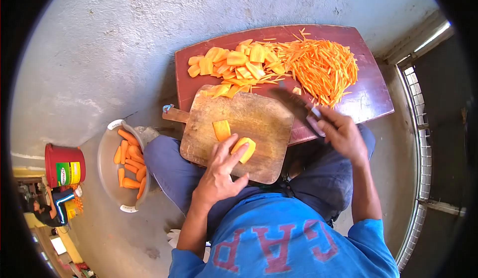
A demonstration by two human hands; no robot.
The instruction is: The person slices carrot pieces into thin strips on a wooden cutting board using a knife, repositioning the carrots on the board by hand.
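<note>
My left hand (220,172) reaches over the near part of a worn wooden cutting board (266,116), its fingertips gripping a thick piece of peeled carrot (245,151). Just beyond those fingers lies a flat carrot slice (222,130). In my right hand (343,133) is a knife (294,105), its dark, somewhat blurred blade raised by the board's right edge and pointing up and left. The board rests across my lap and against the dark red table (366,91). Carrot slices (234,61) are heaped beyond it, left of a large pile of carrot sticks (323,71).
A grey basin (105,166) of whole peeled carrots (131,153) stands on the floor to my left. Farther left are a red bucket (64,158) and another person (57,208). A wall (149,24) rises behind the table; a barred metal gate (423,143) is at right.
</note>
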